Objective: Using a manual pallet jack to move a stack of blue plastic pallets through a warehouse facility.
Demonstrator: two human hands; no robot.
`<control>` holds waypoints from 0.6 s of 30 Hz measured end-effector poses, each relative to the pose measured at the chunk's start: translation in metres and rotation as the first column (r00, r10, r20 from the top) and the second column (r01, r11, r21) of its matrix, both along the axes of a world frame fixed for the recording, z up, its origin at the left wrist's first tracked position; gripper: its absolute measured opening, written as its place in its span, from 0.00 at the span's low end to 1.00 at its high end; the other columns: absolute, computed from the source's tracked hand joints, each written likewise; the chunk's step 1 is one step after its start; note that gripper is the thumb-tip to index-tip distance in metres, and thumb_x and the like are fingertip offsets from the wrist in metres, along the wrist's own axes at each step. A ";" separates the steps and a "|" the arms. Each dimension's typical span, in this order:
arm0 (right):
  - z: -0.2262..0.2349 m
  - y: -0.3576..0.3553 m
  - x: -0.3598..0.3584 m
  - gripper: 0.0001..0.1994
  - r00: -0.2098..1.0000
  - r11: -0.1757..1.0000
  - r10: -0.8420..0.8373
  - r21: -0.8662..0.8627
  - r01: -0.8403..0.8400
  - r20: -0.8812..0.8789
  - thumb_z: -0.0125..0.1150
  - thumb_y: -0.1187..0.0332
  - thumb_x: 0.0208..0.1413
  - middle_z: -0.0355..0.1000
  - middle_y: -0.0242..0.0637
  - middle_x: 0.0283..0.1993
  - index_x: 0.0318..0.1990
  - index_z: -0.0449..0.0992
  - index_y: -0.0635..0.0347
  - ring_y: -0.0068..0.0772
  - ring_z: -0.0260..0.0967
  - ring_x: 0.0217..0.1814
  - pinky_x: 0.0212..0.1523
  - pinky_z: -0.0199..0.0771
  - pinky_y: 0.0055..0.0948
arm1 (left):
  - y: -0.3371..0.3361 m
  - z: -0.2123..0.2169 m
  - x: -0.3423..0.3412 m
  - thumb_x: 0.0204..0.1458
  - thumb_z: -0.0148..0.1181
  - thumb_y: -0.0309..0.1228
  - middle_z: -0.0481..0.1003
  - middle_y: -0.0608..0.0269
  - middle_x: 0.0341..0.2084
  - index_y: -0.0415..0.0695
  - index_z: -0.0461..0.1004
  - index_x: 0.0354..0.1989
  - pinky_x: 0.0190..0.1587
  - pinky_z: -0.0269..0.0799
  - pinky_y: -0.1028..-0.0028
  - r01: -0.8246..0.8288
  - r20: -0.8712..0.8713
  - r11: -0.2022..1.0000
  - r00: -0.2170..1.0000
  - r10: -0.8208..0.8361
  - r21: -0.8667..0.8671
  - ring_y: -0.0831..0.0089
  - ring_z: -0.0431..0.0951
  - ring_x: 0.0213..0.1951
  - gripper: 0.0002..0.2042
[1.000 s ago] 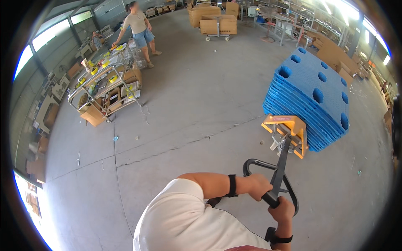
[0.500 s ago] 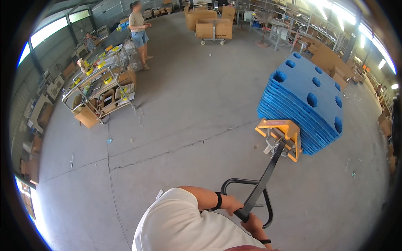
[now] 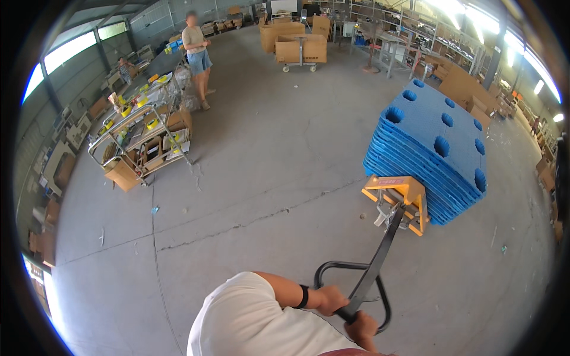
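Both of my hands grip the end of the black handle [image 3: 380,252] of a yellow pallet truck [image 3: 409,188]. My left hand [image 3: 332,301], below a black wristband, is closed on the handle's left side. Close beside it, my right hand [image 3: 362,327] wraps the handle's right side, its fingers partly hidden. The handle slants up and away to the truck's yellow frame. Beyond the frame, a tall stack of blue plastic pallets [image 3: 428,127] with round holes rests on the truck; its forks are hidden underneath.
On the left stands a metal cart [image 3: 127,127] loaded with yellow tape rolls and boxes. A person [image 3: 197,53] stands behind it. Large cardboard boxes on a wheeled trolley [image 3: 301,50] are at the back. Shelving [image 3: 442,44] lines the back right. Cracks cross the grey floor [image 3: 237,178].
The whole view has shifted slightly, with most things a little lower in the picture. Both hands keep their hold on the handle, and the pallet stack stays in front of me.
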State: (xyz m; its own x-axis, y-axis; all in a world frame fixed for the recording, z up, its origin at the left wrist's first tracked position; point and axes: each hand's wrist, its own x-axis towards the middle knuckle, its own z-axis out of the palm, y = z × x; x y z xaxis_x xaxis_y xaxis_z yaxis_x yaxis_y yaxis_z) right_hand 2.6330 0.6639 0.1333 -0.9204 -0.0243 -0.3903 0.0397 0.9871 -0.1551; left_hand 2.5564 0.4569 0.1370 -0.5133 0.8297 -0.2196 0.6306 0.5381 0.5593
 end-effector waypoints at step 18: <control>0.087 0.019 -0.091 0.13 0.953 1.000 -0.003 -0.009 0.000 -0.302 0.70 0.61 0.28 0.76 0.45 0.27 0.24 0.76 0.54 0.53 0.76 0.32 0.34 0.75 0.47 | 0.022 0.085 -0.098 0.40 0.63 0.32 0.80 0.53 0.29 0.44 0.74 0.36 0.39 0.76 0.56 -0.021 -0.104 1.000 0.994 0.020 -0.010 0.50 0.81 0.35 0.13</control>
State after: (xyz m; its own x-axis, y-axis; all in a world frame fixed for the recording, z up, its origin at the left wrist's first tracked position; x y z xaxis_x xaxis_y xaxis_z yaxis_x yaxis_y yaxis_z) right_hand 2.5422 0.6824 0.2206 -0.9953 -0.0249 -0.0941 -0.0087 0.9856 -0.1688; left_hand 2.4580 0.4791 0.2215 -0.5508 0.8164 -0.1735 0.6733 0.5575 0.4856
